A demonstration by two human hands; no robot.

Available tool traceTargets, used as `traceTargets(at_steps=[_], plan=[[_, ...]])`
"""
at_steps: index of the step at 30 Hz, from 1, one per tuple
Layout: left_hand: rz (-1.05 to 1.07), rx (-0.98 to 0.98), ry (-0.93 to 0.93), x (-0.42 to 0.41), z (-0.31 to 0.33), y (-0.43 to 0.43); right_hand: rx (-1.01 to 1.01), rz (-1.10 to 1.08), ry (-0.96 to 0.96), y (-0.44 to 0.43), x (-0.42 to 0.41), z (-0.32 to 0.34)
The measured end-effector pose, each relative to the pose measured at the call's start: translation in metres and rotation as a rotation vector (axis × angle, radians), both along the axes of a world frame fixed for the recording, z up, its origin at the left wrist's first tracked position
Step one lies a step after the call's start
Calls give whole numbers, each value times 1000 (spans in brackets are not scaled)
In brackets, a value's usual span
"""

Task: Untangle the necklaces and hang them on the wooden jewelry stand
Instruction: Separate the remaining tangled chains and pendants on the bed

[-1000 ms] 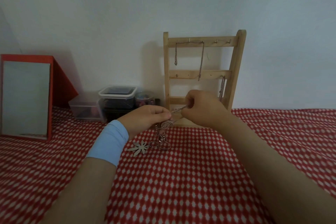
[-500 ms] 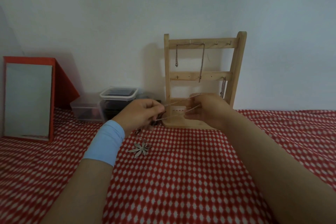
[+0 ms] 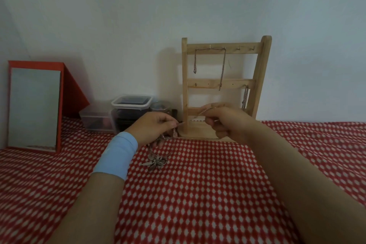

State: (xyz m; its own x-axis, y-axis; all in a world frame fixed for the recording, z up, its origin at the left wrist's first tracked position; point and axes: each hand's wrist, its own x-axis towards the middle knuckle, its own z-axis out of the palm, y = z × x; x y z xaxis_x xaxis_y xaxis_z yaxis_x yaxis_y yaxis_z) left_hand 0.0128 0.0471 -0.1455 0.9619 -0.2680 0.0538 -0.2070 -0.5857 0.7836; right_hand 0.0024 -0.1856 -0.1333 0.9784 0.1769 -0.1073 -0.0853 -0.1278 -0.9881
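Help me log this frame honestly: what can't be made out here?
Head view only:
- Where the chain ends inside the right hand: fingers cover it.
- The knot under the left hand: hidden and blurred.
- Flower pendant detail: too small.
- Contents of the lidded tub: dim.

Both forearms reach forward, left hand [image 3: 156,128] and right hand [image 3: 227,123] pinched closed.

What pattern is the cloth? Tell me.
Red with small white dots, on the cloth; head view.
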Motion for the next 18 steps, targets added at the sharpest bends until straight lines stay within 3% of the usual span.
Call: traceTargets(at_steps=[3, 7, 10, 12, 15, 18], plan=[[-143, 18, 274, -7, 1, 0, -375, 40, 14, -12, -2, 3], [-308, 173, 548, -14, 2, -6, -923, 278, 125, -18, -7, 7], [-401, 273, 638, -16, 6, -10, -1134, 439, 286, -8, -10, 8], [-375, 284, 536, -14, 10, -9, -1221, 452, 258, -4, -11, 11], [-232, 376, 174, -7, 14, -3, -1208, 232, -40, 2, -9, 7], [-113, 606, 142, -3, 6, 2, -1201, 227, -172, 21, -9, -12]])
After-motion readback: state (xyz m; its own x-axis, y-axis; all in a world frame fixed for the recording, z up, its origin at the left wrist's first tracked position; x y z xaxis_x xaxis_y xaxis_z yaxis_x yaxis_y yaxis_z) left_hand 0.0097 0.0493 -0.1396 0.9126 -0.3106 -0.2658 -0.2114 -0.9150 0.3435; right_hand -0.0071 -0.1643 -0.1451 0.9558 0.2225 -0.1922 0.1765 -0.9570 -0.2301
